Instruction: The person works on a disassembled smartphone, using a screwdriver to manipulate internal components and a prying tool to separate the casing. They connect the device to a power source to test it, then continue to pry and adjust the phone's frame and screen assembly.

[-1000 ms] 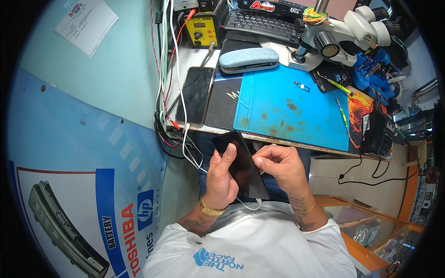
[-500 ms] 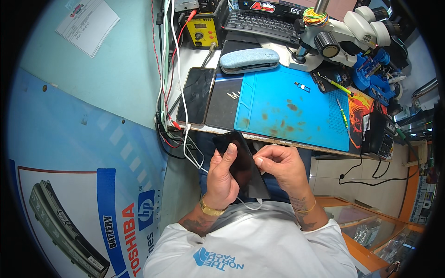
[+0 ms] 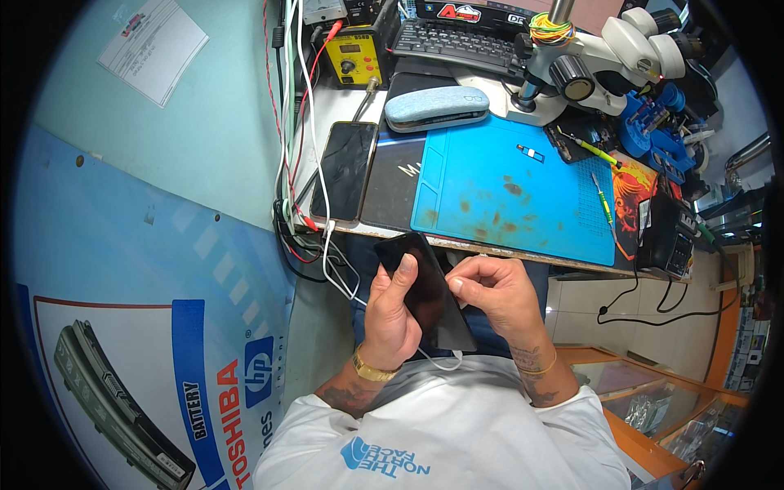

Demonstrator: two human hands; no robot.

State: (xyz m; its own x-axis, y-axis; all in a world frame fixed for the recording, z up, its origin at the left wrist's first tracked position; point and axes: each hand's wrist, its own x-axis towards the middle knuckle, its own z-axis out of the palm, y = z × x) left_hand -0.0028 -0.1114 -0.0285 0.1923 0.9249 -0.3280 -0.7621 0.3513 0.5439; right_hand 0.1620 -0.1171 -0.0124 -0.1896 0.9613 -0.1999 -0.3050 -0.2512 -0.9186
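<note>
Changed next to nothing over the last second! Kept the dark phone [image 3: 441,310] aslant just off the near edge of the tabletop [image 3: 331,104], wrapped in the left hand [image 3: 390,320] with the thumb pressed across its front. Kept the right hand [image 3: 500,294] against the phone's right edge, finger and thumb pinched together; could not tell whether around anything small. Shifted only the view, and barely. Looked, on that evidence, like steady, close work at one spot.

Moved on to the count: found two phones, one in hand and a second phone [image 3: 346,171] at the left of the tabletop. Spotted one white cable end [image 3: 456,354] at the held phone's near end. Tallied one blue mat [image 3: 474,163], one small black-and-white piece [image 3: 531,153] on it, one pale-blue case [image 3: 437,106] at its far left, one keyboard [image 3: 457,45] beyond, one yellow knobbed unit [image 3: 359,59] far left, one microscope [image 3: 629,49] far right, and two pen-shaped tools, one yellow [image 3: 594,152], one green-and-yellow [image 3: 603,198], to the right.
</note>
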